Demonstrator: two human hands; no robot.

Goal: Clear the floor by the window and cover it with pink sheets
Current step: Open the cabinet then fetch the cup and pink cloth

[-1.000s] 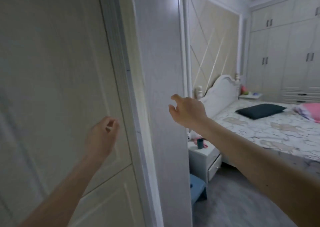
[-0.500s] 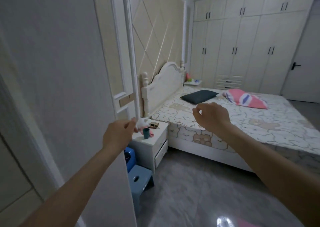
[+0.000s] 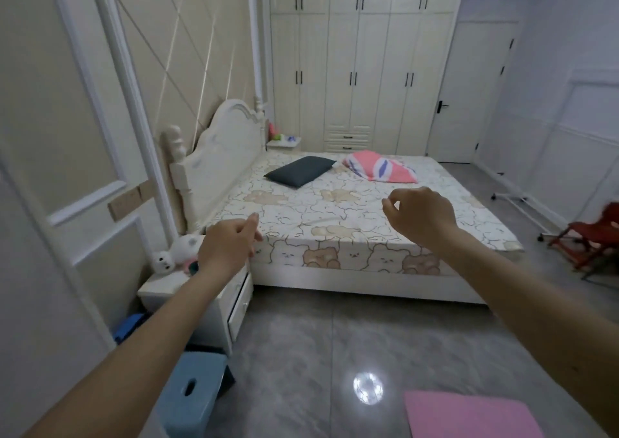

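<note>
— From the head camera, where is the pink sheet (image 3: pixel 469 416)?
— Flat on the grey floor (image 3: pixel 301 354) at the lower right, partly cut off by the bottom edge of the view. Its long axis seems to run left to right, with the near-left corner pointing toward the middle of the room; how far it extends I cannot tell.

— What lies around it?
— A blue stool (image 3: pixel 192 392) stands on the floor at the lower left, well apart from the sheet, just in front of a white nightstand (image 3: pixel 221 307) beside the bed (image 3: pixel 351 213). A white plush toy (image 3: pixel 177 251) sits on the nightstand. On the bed lie a dark pillow (image 3: pixel 299 171) and a pink patterned blanket (image 3: pixel 380 169). A red chair (image 3: pixel 593 236) stands at the far right, and a wardrobe (image 3: pixel 361 62) fills the back wall.

— And the hands?
— Both are raised in the air, holding nothing. The left hand (image 3: pixel 227 248) has its fingers loosely curled, the forefinger stretched forward. The right hand (image 3: pixel 422 213) has relaxed, bent fingers, thumb and forefinger close together but pinching nothing. Neither touches the sheet.
</note>
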